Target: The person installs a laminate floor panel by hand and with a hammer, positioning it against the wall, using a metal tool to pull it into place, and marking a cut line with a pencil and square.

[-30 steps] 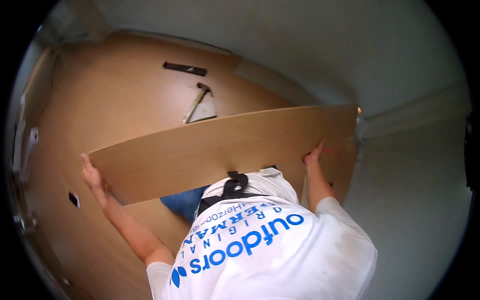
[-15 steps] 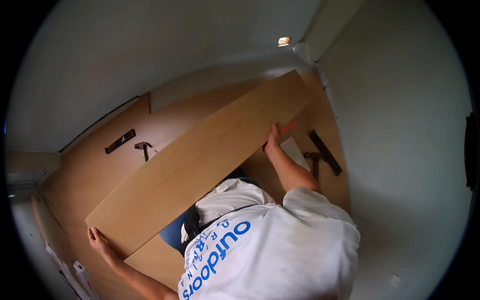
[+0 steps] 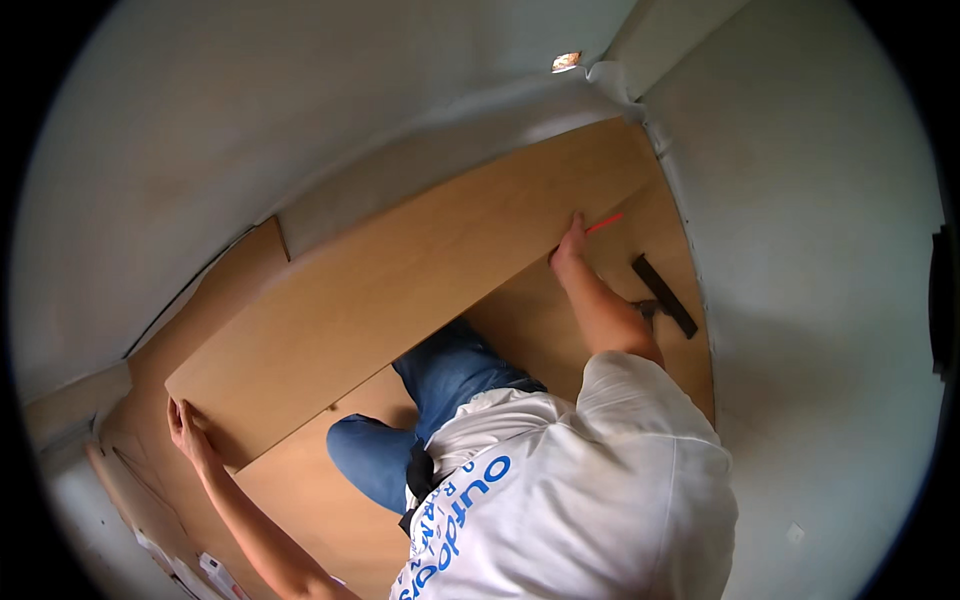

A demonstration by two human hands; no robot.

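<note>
1. Left hand point(image 3: 190, 437) grips the board point(image 3: 400, 290) at its end; right hand point(image 3: 570, 243) clasps its near edge, fingers partly hidden, beside a red stick point(image 3: 606, 222).
2. Board spans between the hands, extending beyond the right.
3. Judged step: positioning; next move calls for even two-handed support.
4. Board: long, flat, smooth, wood-toned. Straight dark bar point(image 3: 664, 296) lies right of right hand.

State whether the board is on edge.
Not on edge: the wooden board, held by left hand and right hand, shows its broad face. Tilt: cannot tell.
</note>
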